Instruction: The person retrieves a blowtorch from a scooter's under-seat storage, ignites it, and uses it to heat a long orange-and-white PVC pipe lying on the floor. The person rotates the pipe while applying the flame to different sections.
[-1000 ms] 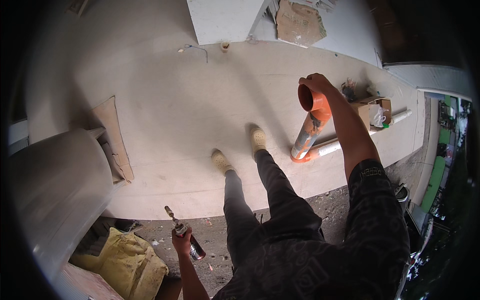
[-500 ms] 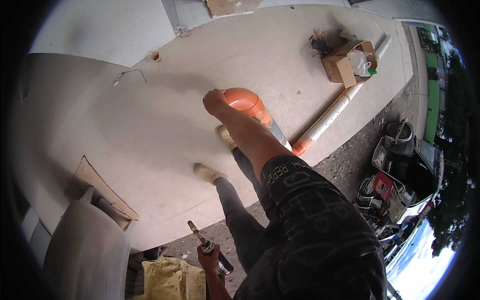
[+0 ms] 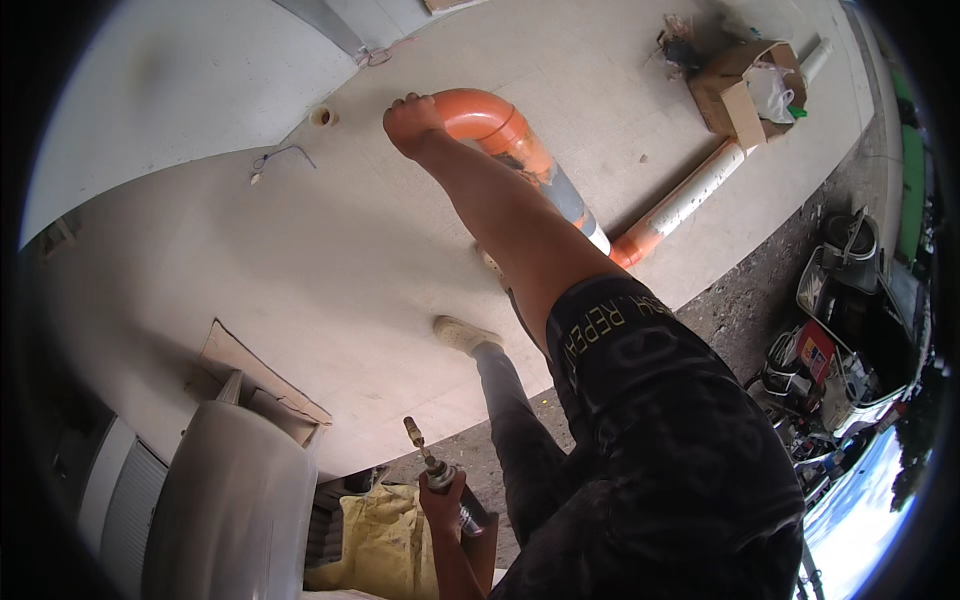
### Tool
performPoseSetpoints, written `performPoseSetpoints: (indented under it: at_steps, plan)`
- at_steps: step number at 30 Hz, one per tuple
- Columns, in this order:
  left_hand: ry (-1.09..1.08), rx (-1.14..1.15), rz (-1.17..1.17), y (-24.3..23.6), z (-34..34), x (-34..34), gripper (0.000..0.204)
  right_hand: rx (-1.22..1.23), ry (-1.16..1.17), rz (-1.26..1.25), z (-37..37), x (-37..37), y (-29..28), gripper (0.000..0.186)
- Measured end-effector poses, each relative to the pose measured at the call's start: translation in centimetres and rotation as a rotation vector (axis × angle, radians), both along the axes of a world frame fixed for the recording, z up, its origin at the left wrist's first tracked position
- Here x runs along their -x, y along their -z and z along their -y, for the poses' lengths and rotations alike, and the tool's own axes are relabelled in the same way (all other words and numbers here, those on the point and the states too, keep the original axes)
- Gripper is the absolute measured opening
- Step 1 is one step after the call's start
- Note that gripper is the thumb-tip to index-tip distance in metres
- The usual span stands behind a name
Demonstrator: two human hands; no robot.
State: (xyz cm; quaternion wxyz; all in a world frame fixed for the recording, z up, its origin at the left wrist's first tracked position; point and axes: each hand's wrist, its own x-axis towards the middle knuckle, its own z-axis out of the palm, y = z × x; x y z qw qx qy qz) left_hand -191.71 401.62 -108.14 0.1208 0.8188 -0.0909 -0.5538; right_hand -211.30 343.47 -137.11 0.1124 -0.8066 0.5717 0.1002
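A gas blowtorch with a dark canister [image 3: 474,514] and a brass nozzle is in my left hand [image 3: 443,498], low in view; the fingers wrap round its neck. No flame shows. My right hand [image 3: 411,128] reaches far forward and grips the open end of an orange pipe elbow [image 3: 478,110]. From that elbow a pipe with a scuffed grey section [image 3: 568,197] runs down toward an orange and white pipe [image 3: 680,205] lying on the floor. Whether these two join is partly hidden by my right forearm. My shoe [image 3: 465,334] stands beside the forearm.
A cardboard box [image 3: 708,100] with plastic bags sits by the floor pipe. Tubs and buckets [image 3: 850,240] of tools crowd the right side. Low on the left are a large rounded grey object [image 3: 230,500], a cardboard piece [image 3: 262,378] and a yellow sack [image 3: 385,540]. A round floor hole [image 3: 323,117] lies near the wall.
The view has shifted, moving floor objects right and up. Against the floor, my right hand and the elbow have moved away, up and to the left. My left hand still holds the torch.
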Motion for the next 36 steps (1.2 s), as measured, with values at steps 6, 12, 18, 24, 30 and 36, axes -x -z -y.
performPoseSetpoints:
  at_steps: [6, 12, 18, 24, 30, 36]
  plan:
    - [0.189, 0.101, 0.038, 0.6, 3.4, 2.1, 0.059, -0.065, 0.108, 0.36, 1.1, 4.0, -5.4, 0.023]
    - [0.343, 0.183, -0.206, -0.6, 3.2, 4.2, 0.066, -0.468, 0.167, 0.14, -14.7, 16.0, -7.1, 0.033]
    - [0.612, -0.057, -0.637, -1.6, -0.5, 5.2, 0.07, -0.894, 0.156, 0.24, -39.4, 24.5, -17.3, 0.03]
    - [0.695, 0.148, -0.587, -1.7, -3.5, 6.0, 0.076, -0.872, 0.184, 0.547, -51.8, 25.9, -29.4, 0.044]
    - [0.94, 0.171, -0.658, -0.7, -6.8, 5.2, 0.082, -0.812, -0.001, 0.341, -57.6, 24.0, -34.0, 0.041]
    - [1.168, -0.018, -0.684, -2.0, -11.4, 7.6, 0.085, -0.728, 0.298, 0.413, -63.0, 26.8, -38.7, 0.034]
